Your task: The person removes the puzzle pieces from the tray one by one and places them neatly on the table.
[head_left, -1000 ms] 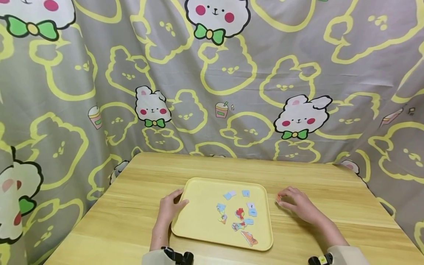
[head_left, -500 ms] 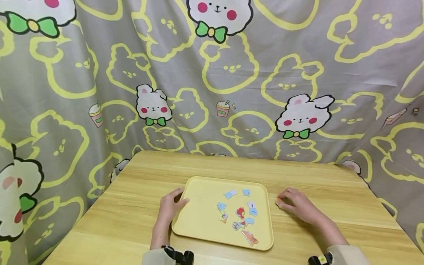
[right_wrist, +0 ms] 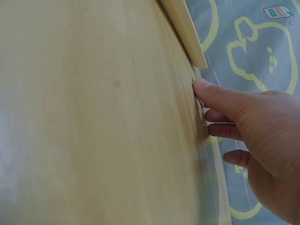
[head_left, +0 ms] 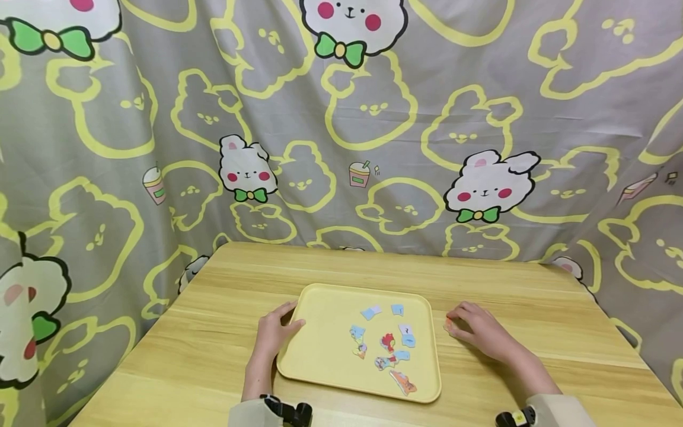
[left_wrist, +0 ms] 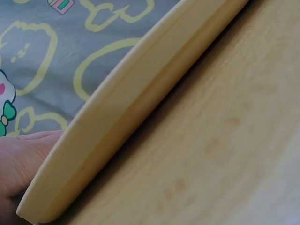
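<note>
My left hand (head_left: 274, 329) holds the left edge of a yellow tray (head_left: 320, 367), its thumb lying over the rim. In the left wrist view the tray wall (left_wrist: 108, 103) hides most of that hand. My right hand (head_left: 482, 329) is over the table just right of the tray, pinching a small orange-red puzzle piece (head_left: 449, 325) between thumb and fingers. Seen from the right wrist, that piece is thin and nearly edge-on at the thumb tip. Several puzzle pieces lie on the tray's right half, among them an orange one (head_left: 403, 382), a red one (head_left: 388, 341) and a pale blue one (head_left: 397, 309).
The tray stands on a wooden table (head_left: 213, 332). A grey curtain (head_left: 320, 118) with yellow outlines and rabbit faces hangs behind the table and along both sides.
The puzzle piece in my right fingers has turned slightly and shows a little more. Both hands and the tray pieces stay in place; the head view has shifted slightly.
</note>
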`<action>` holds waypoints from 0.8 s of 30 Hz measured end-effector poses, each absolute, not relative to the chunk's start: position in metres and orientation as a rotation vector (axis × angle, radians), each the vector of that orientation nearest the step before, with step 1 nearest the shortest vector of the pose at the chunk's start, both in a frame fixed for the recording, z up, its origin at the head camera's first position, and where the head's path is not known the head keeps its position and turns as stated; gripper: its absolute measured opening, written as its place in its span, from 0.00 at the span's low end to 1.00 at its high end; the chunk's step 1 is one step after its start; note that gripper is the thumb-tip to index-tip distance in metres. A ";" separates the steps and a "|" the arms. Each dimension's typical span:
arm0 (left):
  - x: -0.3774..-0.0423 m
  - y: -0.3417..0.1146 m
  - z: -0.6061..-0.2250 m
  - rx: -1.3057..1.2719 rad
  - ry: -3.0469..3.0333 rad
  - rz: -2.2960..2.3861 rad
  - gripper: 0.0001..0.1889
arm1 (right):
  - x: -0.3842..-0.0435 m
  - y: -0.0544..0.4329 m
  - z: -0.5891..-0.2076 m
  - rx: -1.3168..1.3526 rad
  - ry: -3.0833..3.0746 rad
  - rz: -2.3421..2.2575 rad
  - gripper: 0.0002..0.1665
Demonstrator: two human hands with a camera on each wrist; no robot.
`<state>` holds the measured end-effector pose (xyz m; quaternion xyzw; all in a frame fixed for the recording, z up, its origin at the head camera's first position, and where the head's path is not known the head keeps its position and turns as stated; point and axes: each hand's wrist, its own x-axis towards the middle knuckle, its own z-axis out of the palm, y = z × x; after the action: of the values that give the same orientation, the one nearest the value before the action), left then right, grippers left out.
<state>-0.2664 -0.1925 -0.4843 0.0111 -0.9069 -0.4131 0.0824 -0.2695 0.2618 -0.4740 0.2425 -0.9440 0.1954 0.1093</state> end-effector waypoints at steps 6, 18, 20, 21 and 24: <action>-0.266 -0.193 -0.485 0.023 -2.701 -1.236 0.27 | -0.269 0.263 -0.475 0.713 -2.762 0.596 0.17; -0.266 -0.195 -0.487 0.019 -2.686 -1.200 0.26 | -0.270 0.254 -0.476 0.734 -2.635 0.816 0.24; -0.267 -0.195 -0.487 0.023 -2.685 -1.200 0.26 | -0.270 0.251 -0.476 0.743 -2.633 0.840 0.25; -0.268 -0.194 -0.487 0.026 -2.684 -1.206 0.26 | -0.270 0.248 -0.476 0.745 -2.639 0.850 0.25; -0.268 -0.194 -0.487 0.032 -2.680 -1.218 0.26 | -0.271 0.242 -0.474 0.740 -2.667 0.868 0.26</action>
<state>-0.2684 -0.1938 -0.4868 0.0109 -0.9060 -0.4116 0.0986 -0.2706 0.2421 -0.4742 0.2532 -0.9128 0.2971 0.1202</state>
